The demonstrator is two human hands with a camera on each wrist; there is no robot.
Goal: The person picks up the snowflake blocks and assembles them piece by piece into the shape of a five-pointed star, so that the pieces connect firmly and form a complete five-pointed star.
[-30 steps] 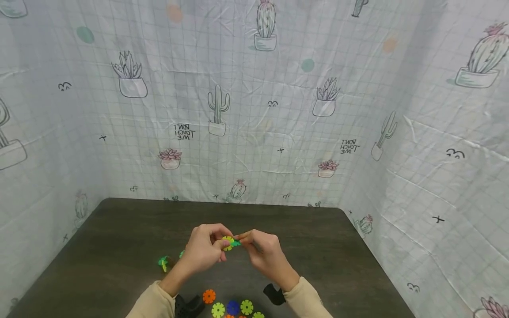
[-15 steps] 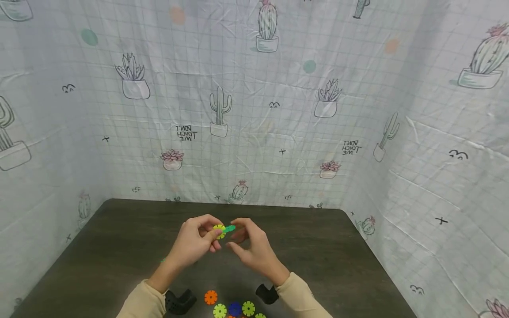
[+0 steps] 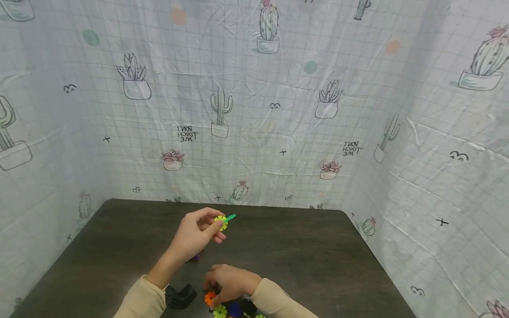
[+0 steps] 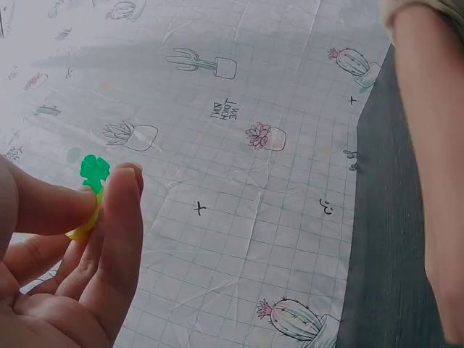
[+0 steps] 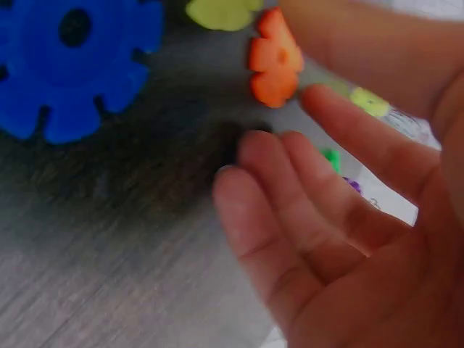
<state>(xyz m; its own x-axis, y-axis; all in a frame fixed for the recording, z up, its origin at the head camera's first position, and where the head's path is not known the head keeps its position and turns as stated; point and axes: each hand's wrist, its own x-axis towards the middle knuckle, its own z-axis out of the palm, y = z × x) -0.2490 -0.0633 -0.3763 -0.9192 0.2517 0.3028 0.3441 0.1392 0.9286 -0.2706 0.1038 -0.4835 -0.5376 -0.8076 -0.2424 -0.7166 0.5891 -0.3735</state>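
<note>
Held up over the table, my left hand (image 3: 195,232) pinches a yellow notched disc (image 3: 220,221) between thumb and fingers. A green notched disc (image 4: 94,172) is joined to it and sticks out beyond the fingertips. My right hand (image 3: 232,281) is low over the loose discs, thumb and index finger beside an orange notched disc (image 5: 275,61). In the right wrist view its fingers are spread and loosely bent around that disc. A yellow-green disc (image 3: 220,311) and a blue disc (image 5: 80,80) lie close by.
More discs lie at the bottom edge, partly under the right forearm. A purple piece (image 3: 195,257) is on the dark table (image 3: 310,256) behind the left wrist. Black wrist-worn pieces (image 3: 180,297) show by the forearms. A cactus-print curtain (image 3: 254,110) encloses the table.
My right hand has let go of the joined discs and moved down to the loose ones. My left hand has risen slightly and still pinches the yellow disc.
</note>
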